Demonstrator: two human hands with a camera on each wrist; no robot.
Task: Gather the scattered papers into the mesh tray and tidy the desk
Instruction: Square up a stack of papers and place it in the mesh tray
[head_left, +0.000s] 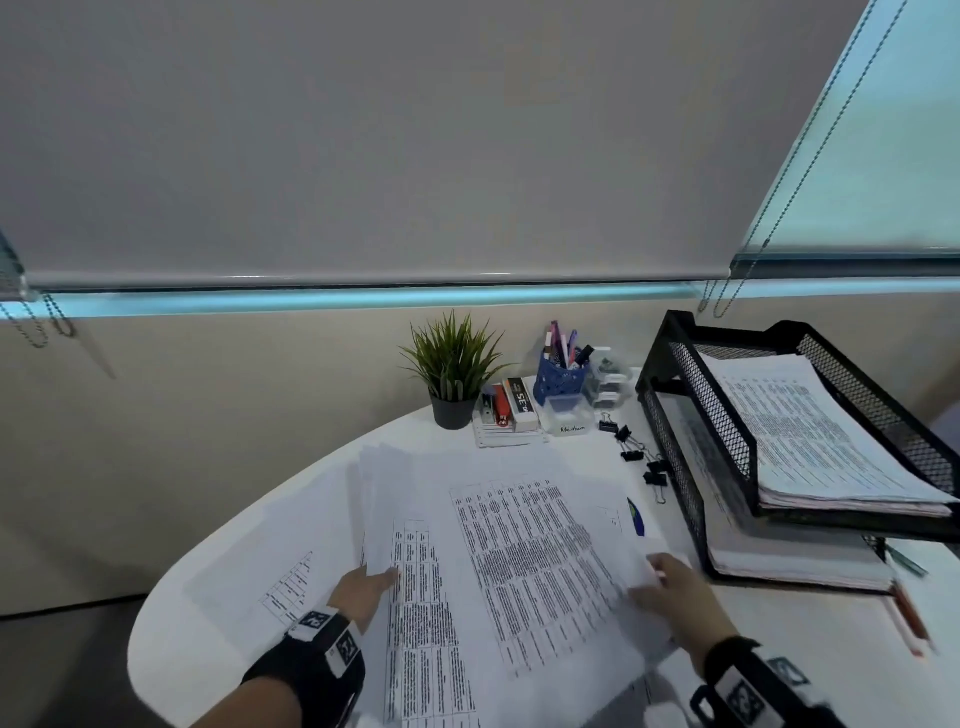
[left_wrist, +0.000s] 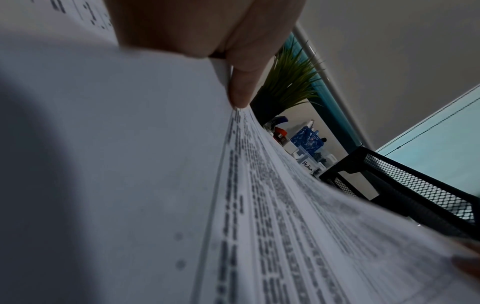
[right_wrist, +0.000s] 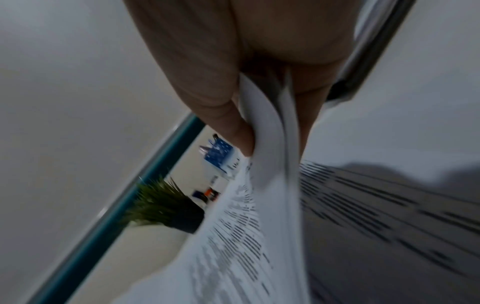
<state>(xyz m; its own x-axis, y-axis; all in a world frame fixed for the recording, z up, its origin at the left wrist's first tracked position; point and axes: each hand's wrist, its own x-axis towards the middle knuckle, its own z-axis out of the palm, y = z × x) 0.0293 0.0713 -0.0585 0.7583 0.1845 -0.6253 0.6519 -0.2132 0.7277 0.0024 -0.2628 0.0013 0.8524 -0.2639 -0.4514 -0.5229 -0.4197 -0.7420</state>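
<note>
White desk, both hands (thumbs up top) pinching papers

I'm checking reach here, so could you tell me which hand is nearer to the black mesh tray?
Right. The right hand grips the papers just left of the mesh tray; the left hand holds their far edge, across the sheets.

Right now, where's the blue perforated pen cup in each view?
Head: blue perforated pen cup at the desk's back, right of the green potted plant.
Left wrist: right of centre, below the plant.
Right wrist: centre-left, above the plant.
Shared landmark: the plant.
</note>
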